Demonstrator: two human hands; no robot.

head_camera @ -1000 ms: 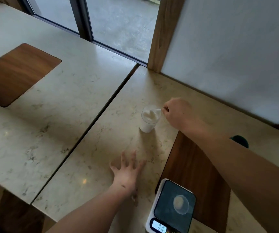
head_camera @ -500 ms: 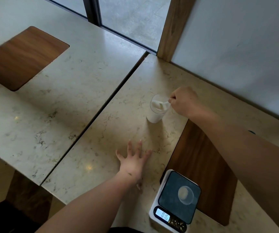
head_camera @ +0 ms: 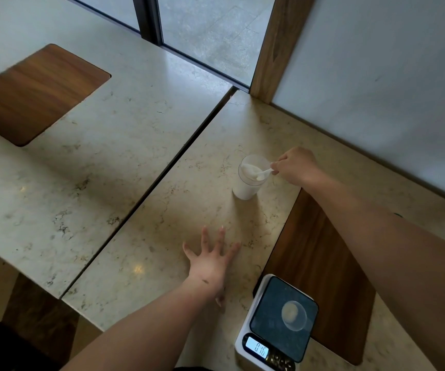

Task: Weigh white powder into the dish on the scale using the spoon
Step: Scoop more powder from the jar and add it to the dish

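Observation:
A clear cup of white powder (head_camera: pixel 248 183) stands on the marble table. My right hand (head_camera: pixel 297 166) pinches the handle of a white plastic spoon (head_camera: pixel 261 174), whose bowl sits inside the cup's mouth among the powder. My left hand (head_camera: pixel 212 259) lies flat on the table with fingers spread, holding nothing, between the cup and the scale. The white scale (head_camera: pixel 277 324) sits at the near edge with a dark platform. A small clear dish (head_camera: pixel 293 315) holding a little white powder rests on it, and the display shows digits.
A wooden inlay (head_camera: pixel 320 266) lies in the table under my right forearm, beside the scale. A dark gap (head_camera: pixel 162 170) separates this table from a second marble table with its own wooden inlay (head_camera: pixel 34 92). A wall panel and a wooden post stand behind.
The view has shifted. My right hand has kept the spoon at the cup's mouth, with its bowl now lying lower in the powder. My left hand has stayed flat on the table.

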